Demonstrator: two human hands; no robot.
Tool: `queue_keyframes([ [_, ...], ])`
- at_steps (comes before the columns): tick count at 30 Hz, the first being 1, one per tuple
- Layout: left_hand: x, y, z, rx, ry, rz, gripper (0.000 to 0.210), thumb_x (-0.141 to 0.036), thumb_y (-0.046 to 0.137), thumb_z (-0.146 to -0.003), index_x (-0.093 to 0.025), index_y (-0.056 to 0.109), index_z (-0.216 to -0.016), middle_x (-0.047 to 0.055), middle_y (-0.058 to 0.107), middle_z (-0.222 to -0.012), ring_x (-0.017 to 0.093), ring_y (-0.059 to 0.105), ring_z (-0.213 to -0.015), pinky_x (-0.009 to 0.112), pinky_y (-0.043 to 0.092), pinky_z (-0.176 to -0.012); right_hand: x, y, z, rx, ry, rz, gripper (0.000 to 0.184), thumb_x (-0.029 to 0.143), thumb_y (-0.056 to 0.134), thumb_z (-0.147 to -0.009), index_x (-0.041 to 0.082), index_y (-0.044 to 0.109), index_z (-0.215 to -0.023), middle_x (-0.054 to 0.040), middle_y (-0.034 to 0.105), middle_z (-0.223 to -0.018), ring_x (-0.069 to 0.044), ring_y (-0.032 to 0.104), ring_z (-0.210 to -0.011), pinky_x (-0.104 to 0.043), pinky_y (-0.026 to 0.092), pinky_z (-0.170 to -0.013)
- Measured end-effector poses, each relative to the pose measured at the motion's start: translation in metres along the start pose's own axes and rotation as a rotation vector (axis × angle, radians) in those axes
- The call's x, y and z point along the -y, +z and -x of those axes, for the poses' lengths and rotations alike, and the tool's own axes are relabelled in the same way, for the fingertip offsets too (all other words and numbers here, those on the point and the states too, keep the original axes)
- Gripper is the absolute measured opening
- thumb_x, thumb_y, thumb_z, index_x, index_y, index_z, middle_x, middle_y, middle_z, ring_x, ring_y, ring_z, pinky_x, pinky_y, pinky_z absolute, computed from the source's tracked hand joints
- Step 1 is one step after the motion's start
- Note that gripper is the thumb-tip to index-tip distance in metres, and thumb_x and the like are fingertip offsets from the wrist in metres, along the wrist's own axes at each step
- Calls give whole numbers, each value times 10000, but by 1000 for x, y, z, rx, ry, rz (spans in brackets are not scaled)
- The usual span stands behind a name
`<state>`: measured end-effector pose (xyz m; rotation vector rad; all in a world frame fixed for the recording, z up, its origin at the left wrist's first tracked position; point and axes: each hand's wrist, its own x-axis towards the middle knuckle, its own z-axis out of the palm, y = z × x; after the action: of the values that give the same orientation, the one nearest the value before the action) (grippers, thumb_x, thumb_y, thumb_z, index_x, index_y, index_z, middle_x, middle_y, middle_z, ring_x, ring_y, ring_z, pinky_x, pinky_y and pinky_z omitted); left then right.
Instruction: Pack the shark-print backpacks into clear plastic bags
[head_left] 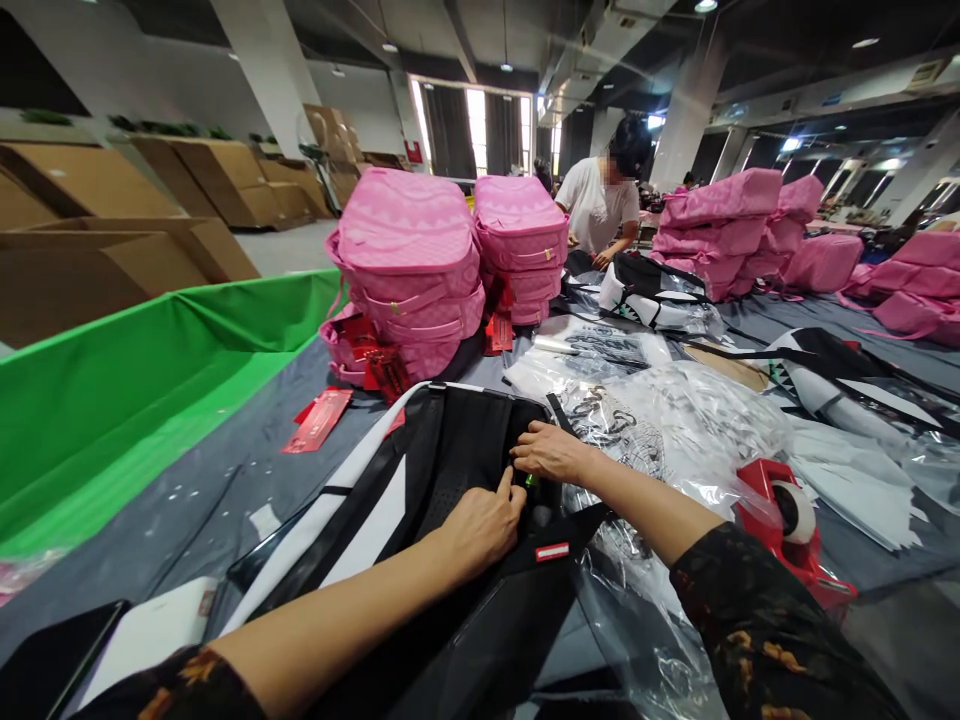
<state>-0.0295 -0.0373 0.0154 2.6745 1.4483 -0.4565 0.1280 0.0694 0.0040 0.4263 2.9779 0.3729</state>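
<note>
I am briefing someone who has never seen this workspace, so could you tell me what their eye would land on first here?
Probably the stacks of pink backpacks at the centre of the grey table, with more piled at the far right. Next, the bright green fabric along the left edge. Close in, the left hand and right hand rest on a black and white backpack, beside a red tape dispenser.

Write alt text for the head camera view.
Both bare hands, left hand and right hand, press on a black-and-white backpack lying on a grey table. Pink backpacks are stacked behind it; a red tape dispenser sits to the right.
</note>
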Motion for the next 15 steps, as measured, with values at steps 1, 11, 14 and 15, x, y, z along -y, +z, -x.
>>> queue_keyframes([
  [1, -3, -3, -1, -4, -2, -24, 352, -127, 384, -929, -31, 585, -1201, 327, 606, -1264, 345, 729, -927, 419, 588, -720, 0, -1, 0, 7, 1, 4, 169, 228, 550, -1018, 176, 669, -910, -52, 724, -1100, -207, 557, -952, -366, 322, -822],
  [11, 7, 7, -12, -23, -21, 104, 404, -193, 527, -854, -89, 524, -1245, 252, 594, -1307, 341, 699, -1022, 440, 560, -853, -1, 1, 1, -12, -15, 26, 169, 219, 543, -1022, 173, 664, -913, -60, 721, -1135, -198, 558, -934, -362, 324, -818],
  [14, 16, 7, -7, -12, 11, 152, 430, -198, 566, -830, -124, 499, -1248, 195, 617, -1312, 321, 671, -1117, 390, 538, -909, -1, 2, 1, -10, -16, 18, 143, 199, 563, -1007, 176, 661, -905, -50, 726, -1128, -201, 565, -944, -364, 329, -826],
  [15, 19, 6, -6, -5, 22, 168, 430, -208, 575, -829, -131, 494, -1244, 176, 647, -1270, 315, 669, -1121, 378, 536, -909, -1, 0, 1, -7, -19, 12, 140, 189, 569, -1000, 178, 659, -894, -46, 729, -1114, -202, 567, -946, -363, 331, -831],
])
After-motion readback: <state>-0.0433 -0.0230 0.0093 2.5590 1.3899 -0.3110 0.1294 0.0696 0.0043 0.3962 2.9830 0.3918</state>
